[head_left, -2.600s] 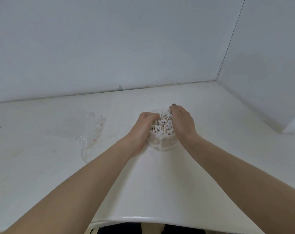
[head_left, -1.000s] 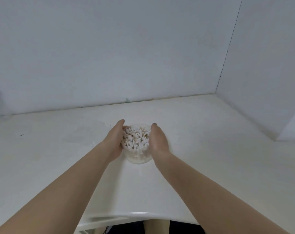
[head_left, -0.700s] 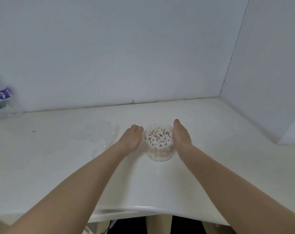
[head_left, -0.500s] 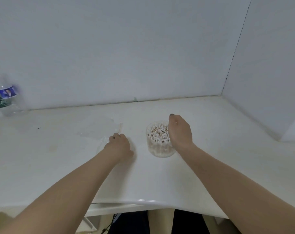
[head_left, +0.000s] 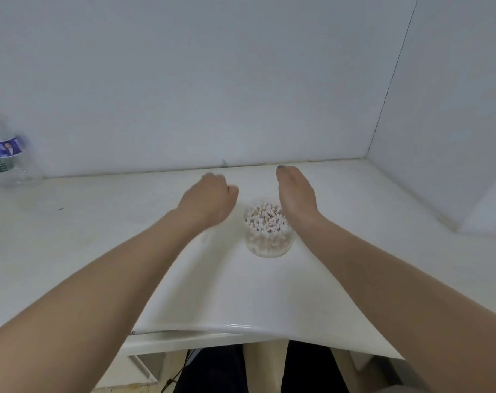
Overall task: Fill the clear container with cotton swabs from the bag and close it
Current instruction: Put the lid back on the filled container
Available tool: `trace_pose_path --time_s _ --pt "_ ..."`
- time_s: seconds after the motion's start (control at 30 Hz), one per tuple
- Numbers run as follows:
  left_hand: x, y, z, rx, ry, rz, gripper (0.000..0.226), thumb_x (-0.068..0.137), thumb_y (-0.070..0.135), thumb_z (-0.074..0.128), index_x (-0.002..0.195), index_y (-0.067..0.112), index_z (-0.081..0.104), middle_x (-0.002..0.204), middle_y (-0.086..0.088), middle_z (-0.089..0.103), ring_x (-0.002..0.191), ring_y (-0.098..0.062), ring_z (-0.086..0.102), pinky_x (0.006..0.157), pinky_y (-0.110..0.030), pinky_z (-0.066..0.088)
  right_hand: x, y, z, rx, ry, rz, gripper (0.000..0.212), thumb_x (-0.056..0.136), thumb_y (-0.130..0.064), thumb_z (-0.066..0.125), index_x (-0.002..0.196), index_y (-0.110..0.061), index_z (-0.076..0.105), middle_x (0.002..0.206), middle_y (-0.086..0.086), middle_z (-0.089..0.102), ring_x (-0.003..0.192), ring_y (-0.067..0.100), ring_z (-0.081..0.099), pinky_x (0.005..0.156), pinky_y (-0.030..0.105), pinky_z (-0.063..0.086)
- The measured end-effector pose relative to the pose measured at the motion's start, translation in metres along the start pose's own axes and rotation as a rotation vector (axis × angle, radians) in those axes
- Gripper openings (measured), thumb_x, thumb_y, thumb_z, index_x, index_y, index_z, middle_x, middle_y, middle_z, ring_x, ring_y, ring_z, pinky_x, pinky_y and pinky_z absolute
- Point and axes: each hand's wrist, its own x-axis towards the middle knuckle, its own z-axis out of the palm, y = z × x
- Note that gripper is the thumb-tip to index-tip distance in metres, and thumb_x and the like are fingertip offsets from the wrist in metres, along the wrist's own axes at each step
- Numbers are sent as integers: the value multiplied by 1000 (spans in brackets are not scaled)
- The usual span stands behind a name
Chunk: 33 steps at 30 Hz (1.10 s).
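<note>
Hands both raised over the white worktop (head_left: 71, 251), flanking the short round clear plastic container (head_left: 269, 239) that stands at centre, just past the near edge. Right hand (head_left: 296, 197) at 1 o'clock of the container, fingers straight and together, palm turned inward, edge-on to the camera; it seems just above and beside the rim, holding nothing, and whether it touches the rim is unclear. Left hand (head_left: 208, 201) at 10 o'clock of the container, apart from it, fingers curled under in a loose fist, blurred by motion; cannot tell whether it pinches something small or is empty. Container packed to the brim with white-tipped cotton swabs (head_left: 265, 217) standing on end; no lid on it, and no lid or bag visible. Judgement: filling looks complete; the flat right hand is likely placed to steady or level the swabs, while the left may be going for the lid. Clear plastic water bottle (head_left: 10, 157) with blue and green label stands at far 9 o'clock against the wall.
</note>
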Motion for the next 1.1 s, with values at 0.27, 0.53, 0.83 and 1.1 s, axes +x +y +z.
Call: trace_pose_path --time_s 0.27,0.53,0.83,1.1 --pt "19 47 -22 -1235 66 -275 22 105 9 35 97 1 54 94 -7 56 86 -20 67 87 -40 63 6 -33 -3 236 -305 109 56 102 -64 23 147 -36 42 152 2 41 136 20 40 119 44 24" --pt "25 41 16 -1279 -71 -295 20 98 8 43 88 5 60 90 -15 61 88 -24 77 99 -38 58 20 -10 -12 -169 -97 90 63 101 -63 22 145 -27 50 140 8 52 146 28 30 114 44 26" --pt "20 15 66 -379 -31 -215 22 106 16 38 95 4 53 107 -12 48 96 -32 51 78 -33 39 18 29 -7 -308 -96 -57 49 106 -38 32 65 -11 35 63 10 42 58 21 39 62 33 33" --pt "3 0 86 -463 106 -155 12 103 12 38 98 7 48 90 -11 60 80 -27 54 62 -35 36 12 52 -2 -337 -123 -112 46 108 -34 36 74 -4 49 96 1 54 81 6 51 75 26 34"
